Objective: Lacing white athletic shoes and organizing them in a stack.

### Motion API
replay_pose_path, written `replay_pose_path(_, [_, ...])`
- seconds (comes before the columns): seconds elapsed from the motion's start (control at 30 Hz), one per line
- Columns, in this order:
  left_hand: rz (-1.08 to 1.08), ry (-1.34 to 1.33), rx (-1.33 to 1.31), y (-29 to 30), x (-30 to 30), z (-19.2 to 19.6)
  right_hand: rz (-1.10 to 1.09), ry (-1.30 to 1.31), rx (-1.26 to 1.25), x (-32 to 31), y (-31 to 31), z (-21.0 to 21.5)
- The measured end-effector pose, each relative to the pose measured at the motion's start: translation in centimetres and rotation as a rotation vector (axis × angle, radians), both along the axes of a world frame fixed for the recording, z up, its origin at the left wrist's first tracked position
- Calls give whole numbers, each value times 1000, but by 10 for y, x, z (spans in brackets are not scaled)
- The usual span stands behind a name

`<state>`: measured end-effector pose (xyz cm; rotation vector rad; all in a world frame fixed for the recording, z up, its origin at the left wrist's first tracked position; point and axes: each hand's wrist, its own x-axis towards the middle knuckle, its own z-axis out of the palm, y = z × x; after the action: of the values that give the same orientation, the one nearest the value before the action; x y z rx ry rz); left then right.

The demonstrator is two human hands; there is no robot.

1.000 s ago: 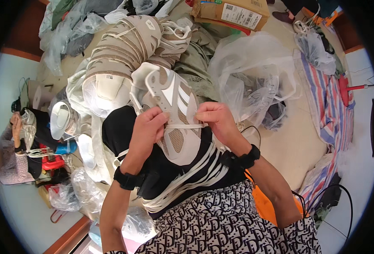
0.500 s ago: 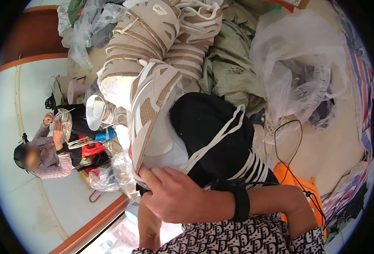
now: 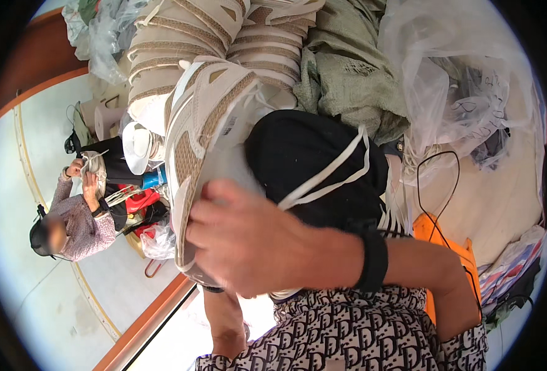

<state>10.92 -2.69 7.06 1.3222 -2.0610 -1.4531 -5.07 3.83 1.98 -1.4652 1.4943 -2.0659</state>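
Observation:
A beige and brown shoe upper (image 3: 202, 117) with mesh panels and a pale lining lies lengthwise in front of me. My right hand (image 3: 242, 238), slightly blurred, is closed with its fingers curled over the upper's near edge. My left forearm (image 3: 224, 318) rises from below toward the same end. Behind the upper and my right hand, the left hand is hidden, so its fingers do not show. Loose white laces (image 3: 329, 170) lie across the black cloth (image 3: 313, 148) to the right of the upper.
Long stacks of similar shoe uppers (image 3: 174, 55) stand beyond, beside a grey-green woven sack (image 3: 354, 86). At right are a clear plastic bag (image 3: 465, 80), a black cord (image 3: 418, 185) and an orange stool (image 3: 431, 232). Another person (image 3: 78, 216) at left handles a shoe upper.
My right hand has moved up and inward along the upper's near end, its fingers curling over the edge. In the picture, the upper has shifted left and slightly up.

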Motion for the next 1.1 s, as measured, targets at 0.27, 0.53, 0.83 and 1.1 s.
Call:
replay_pose_path(0.27, [70,29,-57,-20,-72,-7,-35,293,189,-37,-6,-3])
replay_pose_path(0.53, [-353,-210,-671,-8,-61,15,96,297,289,-38,-9,-7])
replay_pose_path(0.83, [-155,-338,-631,-22,-53,14,233,345,406,-21,-6,-26])
replay_pose_path(1.1, [329,128,-126,-26,-49,-10,186,319,256,-6,16,-33])
